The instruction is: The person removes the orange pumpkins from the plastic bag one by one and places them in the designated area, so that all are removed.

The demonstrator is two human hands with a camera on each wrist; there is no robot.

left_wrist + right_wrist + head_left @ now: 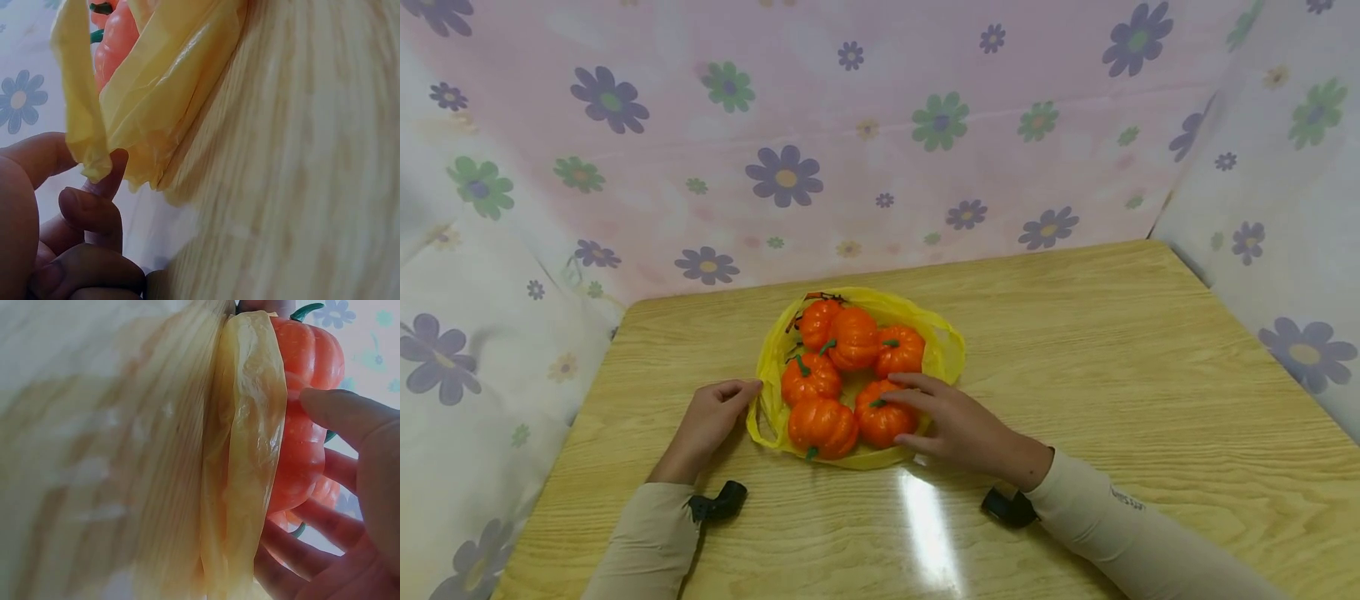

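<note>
Where the beige sleeves (651,525) end, nearest of all, a small black device (722,500) is seen at each wrist. By the left hand (711,417), the left edge of a yellow bag (951,354) is pinched; its thin, translucent plastic is crinkled, and it is spread open between the hands. The right hand (962,425) is held wide, its fingers parted over the right side of a near pumpkin (880,427); whether a firm grip is taken cannot be told. Six pumpkins are held in the bag, all glossy, bright orange and ribbed, with curved green stems visible on most. Toward the left hand, a tilted pumpkin (823,429) is lodged, its stem pointed nearward. Just beyond the hands, the other four are crowded together. The bag is carried by a wood-grained bench (1075,358), behind which floral cloth (850,108) is hung.
</note>
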